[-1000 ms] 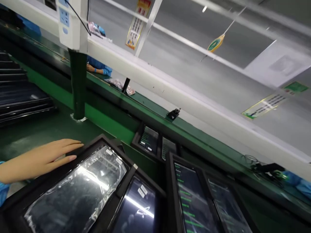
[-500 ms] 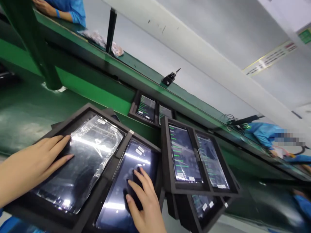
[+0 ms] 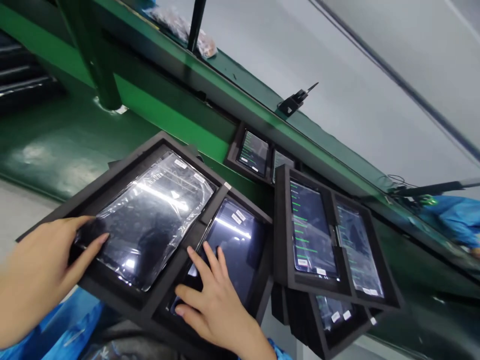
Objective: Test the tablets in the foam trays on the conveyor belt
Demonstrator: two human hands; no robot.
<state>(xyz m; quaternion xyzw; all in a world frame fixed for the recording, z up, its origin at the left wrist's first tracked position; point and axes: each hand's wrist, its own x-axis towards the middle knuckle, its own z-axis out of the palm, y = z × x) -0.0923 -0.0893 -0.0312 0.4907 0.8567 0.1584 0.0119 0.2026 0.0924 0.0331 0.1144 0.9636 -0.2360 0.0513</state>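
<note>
A black foam tray [image 3: 150, 311] holds two tablets side by side. The left tablet [image 3: 150, 220] has a dark screen, crinkled clear film and white labels near its top. My left hand [image 3: 48, 265] is at its lower left corner, thumb on the screen and forefinger apart at the edge; the other fingers are hidden. Over the right tablet [image 3: 240, 255], dark with two white labels, my right hand [image 3: 215, 295] lies with fingers spread. Those fingers touch its lower left part and the tray's divider, covering some of the screen.
Right of my tray, another foam tray [image 3: 279, 225] with two lit tablets rests on a further tray [image 3: 322, 342]. Behind stands one more tray [image 3: 234, 155]. A green post [image 3: 101, 75] rises at left; a shelf [image 3: 240, 75] carries a black device [image 3: 292, 103] and bagged items [image 3: 176, 25].
My left hand has drawn back from the screen's middle to the tablet's lower left corner. My right hand has shifted left toward the divider, fingers wider apart. The view has also shifted.
</note>
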